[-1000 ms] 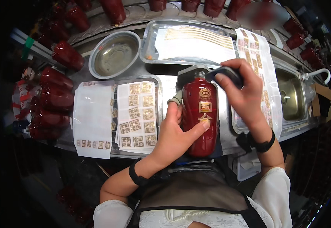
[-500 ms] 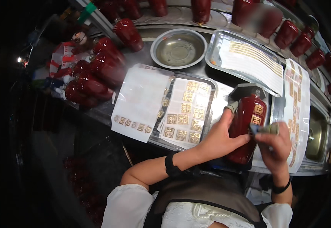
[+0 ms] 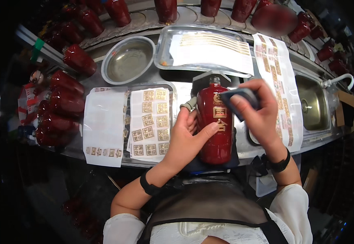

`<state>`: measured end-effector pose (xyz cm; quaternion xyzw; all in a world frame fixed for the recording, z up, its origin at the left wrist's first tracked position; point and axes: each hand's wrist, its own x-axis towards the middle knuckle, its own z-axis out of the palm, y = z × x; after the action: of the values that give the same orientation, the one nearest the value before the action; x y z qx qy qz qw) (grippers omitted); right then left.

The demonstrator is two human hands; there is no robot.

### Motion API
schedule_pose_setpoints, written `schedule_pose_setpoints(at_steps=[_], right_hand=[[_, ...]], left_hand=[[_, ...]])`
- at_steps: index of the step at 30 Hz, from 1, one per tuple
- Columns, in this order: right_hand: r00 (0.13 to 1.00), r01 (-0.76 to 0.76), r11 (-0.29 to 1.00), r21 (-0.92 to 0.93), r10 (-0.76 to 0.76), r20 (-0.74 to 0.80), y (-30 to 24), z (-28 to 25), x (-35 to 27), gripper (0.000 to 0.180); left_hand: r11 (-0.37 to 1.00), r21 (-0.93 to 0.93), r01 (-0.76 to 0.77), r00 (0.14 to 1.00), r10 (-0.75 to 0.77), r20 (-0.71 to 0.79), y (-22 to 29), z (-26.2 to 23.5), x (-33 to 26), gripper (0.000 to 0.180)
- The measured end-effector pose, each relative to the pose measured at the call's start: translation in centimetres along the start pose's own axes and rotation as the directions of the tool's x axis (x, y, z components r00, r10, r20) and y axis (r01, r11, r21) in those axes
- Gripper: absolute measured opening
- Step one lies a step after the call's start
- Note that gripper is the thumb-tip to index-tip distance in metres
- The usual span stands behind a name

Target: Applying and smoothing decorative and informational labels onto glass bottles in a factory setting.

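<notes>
A glossy dark red bottle [image 3: 214, 147] lies in front of me, its neck pointing away into a grey angled rest [image 3: 201, 77]. Gold emblems run down its front. My left hand [image 3: 188, 136] is closed round the bottle's left side, with the thumb laid across the lowest gold emblem. A pale finger cover [image 3: 190, 104] wraps one of its fingers. In my right hand [image 3: 264, 116] is a dark blue-grey pad [image 3: 242, 102], gripped between thumb and fingers beside the bottle's upper right. Whether the pad touches the bottle I cannot tell.
Left of the bottle lie sheets of square gold stickers [image 3: 147, 120] and a mostly bare white sheet [image 3: 103, 126]. Behind are a metal bowl [image 3: 107, 67] and a tray [image 3: 164, 44] of gold strips. A long sticker sheet [image 3: 288, 81] and sink [image 3: 313, 105] are at right. Red bottles [image 3: 66, 99] stand at left.
My view has swung to the right, so the bench appears shifted left. My right hand has moved from the middle emblems toward the upper right of the bottle, uncovering the lower gold emblem.
</notes>
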<state>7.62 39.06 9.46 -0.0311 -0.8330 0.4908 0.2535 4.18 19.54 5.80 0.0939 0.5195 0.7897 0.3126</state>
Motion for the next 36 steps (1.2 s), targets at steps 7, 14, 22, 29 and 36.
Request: schedule_pose_setpoints(at_steps=[7, 14, 22, 29, 36], right_hand=[[0.993, 0.119, 0.993, -0.019, -0.119, 0.015, 0.4, -0.6, 0.4, 0.022], [0.954, 0.288, 0.947, -0.144, -0.271, 0.127, -1.3, -0.5, 0.3, 0.029], [0.875, 0.392, 0.92, 0.02, -0.379, 0.302, -4.0, -0.4, -5.4, 0.036], [0.8, 0.599, 0.721, -0.348, -0.558, 0.219, -3.3, 3.6, -5.0, 0.026], [0.897, 0.441, 0.842, -0.311, -0.429, 0.107, -2.8, 1.5, -6.8, 0.029]], left_hand=[[0.999, 0.008, 0.034, 0.999, -0.034, 0.014, 0.1, 0.1, -0.2, 0.056], [1.0, -0.011, 0.014, 0.999, -0.013, 0.046, 0.0, -0.6, 0.0, 0.057], [1.0, -0.016, -0.007, 0.999, 0.007, 0.031, -0.3, -1.5, -0.3, 0.051], [0.999, -0.035, 0.035, 0.999, -0.035, -0.009, -0.8, -2.0, -0.8, 0.038], [0.999, 0.035, 0.023, 0.998, -0.021, -0.053, -0.1, -0.6, -0.6, 0.025]])
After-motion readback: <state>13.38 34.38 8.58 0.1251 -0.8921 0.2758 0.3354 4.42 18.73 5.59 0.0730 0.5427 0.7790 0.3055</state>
